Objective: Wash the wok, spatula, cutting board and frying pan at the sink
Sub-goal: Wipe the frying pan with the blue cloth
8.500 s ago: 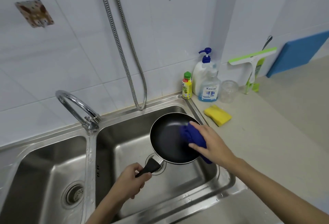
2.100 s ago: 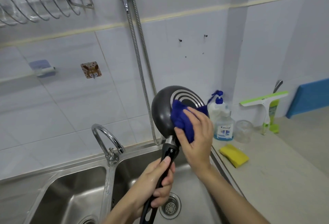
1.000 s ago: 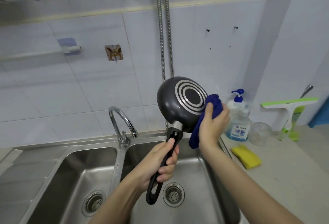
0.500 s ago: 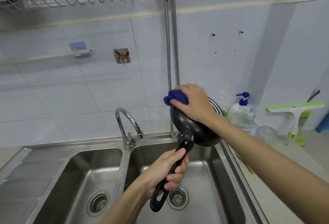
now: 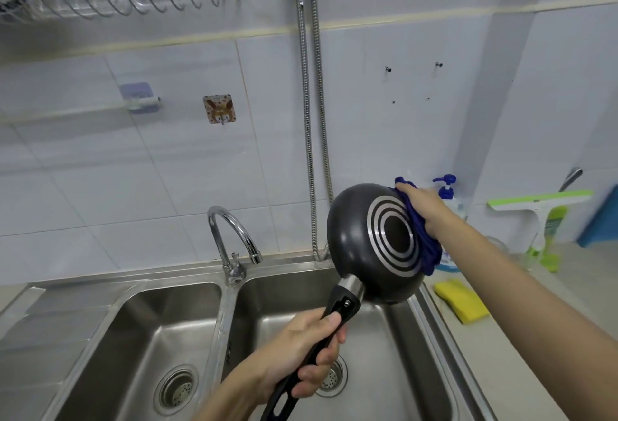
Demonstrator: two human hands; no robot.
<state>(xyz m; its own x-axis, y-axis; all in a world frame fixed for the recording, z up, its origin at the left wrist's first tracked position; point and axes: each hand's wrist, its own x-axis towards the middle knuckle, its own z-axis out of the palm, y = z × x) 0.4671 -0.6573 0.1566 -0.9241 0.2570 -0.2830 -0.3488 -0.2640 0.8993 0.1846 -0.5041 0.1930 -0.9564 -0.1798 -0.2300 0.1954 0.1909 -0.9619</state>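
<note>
- Left hand [image 5: 301,350], lower centre, is clenched round the pan [image 5: 374,243] handle.
- Right hand [image 5: 423,204] presses a blue cloth [image 5: 426,246] against the pan's right rim, grasping it.
- Pan's underside faces the camera, above the sink [image 5: 187,290].

pan handle [image 5: 302,373] end cut off, soap bottle [image 5: 449,206] mostly hidden

Frying pan [image 5: 374,240] held up above the right basin of the double sink [image 5: 214,327], underside with its ringed base turned toward the camera. Left hand [image 5: 301,350] wrapped around the black handle. Right hand [image 5: 421,204] pressing a blue cloth [image 5: 426,246] against the pan's right rim. Faucet [image 5: 230,236] between the basins. On the worktop [image 5: 501,347] to the right: yellow sponge [image 5: 459,300], soap pump bottle [image 5: 446,191], green squeegee [image 5: 538,209] leaning at the wall.
</note>
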